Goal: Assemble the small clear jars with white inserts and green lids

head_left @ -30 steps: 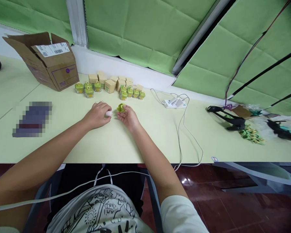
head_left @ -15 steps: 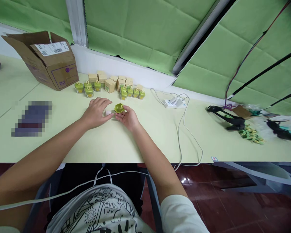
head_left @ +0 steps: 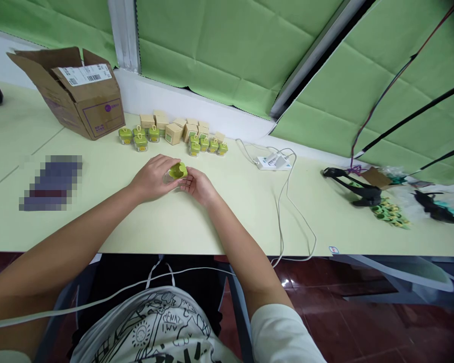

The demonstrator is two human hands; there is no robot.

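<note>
My left hand (head_left: 154, 179) is closed around a small clear jar (head_left: 168, 177), mostly hidden by the fingers. My right hand (head_left: 199, 185) grips a hollow green lid (head_left: 179, 170) with a wavy rim, its open side showing. Lid and jar meet between the two hands just above the table; whether the lid is seated I cannot tell. Behind them stand several small clear jars with green lids and looped tops, one group at the left (head_left: 140, 142) and another at the right (head_left: 204, 144).
Several small tan boxes (head_left: 173, 133) stand by the wall. An open cardboard carton (head_left: 103, 117) sits at the back left, with a blurred-out item (head_left: 55, 184) before it. A power strip (head_left: 274, 162) trails a white cable (head_left: 281, 212) over the table edge. Black clamp-like objects (head_left: 357, 191) lie far right.
My right hand has brought the green lid left and against the clear jar in my left hand. Earlier the two pieces were slightly apart. The view has shifted slightly.
</note>
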